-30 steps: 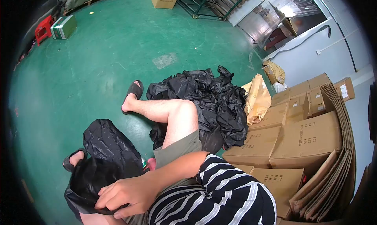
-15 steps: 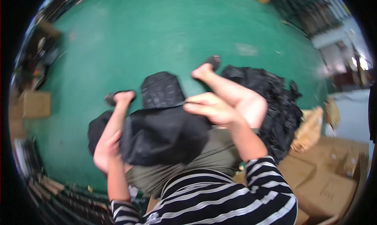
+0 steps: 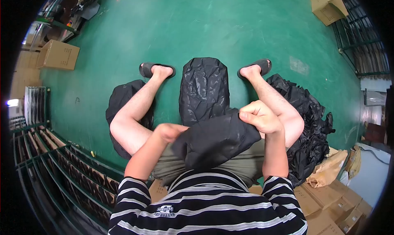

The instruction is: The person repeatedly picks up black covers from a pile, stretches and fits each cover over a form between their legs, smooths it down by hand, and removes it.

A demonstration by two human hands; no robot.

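Note:
A piece of thin black fabric hangs over my lap, held up between both hands. My right hand is closed on its upper right edge, thumb on top. At the left end of the fabric is my left hand; its knuckles show and the fingers curl in behind the cloth, partly hidden. Just beyond, between my feet, lies a rounded black fabric bundle, its near end covered by the held piece.
Another black bundle lies beside my left leg. Crumpled black fabric is heaped by my right leg. Cardboard boxes stand behind on the right, a green rack on the left. A carton sits farther off on the green floor.
My left hand has come up from beside my left leg to the fabric. The fabric has gone from lying across my lap to being lifted between both hands. The view has turned.

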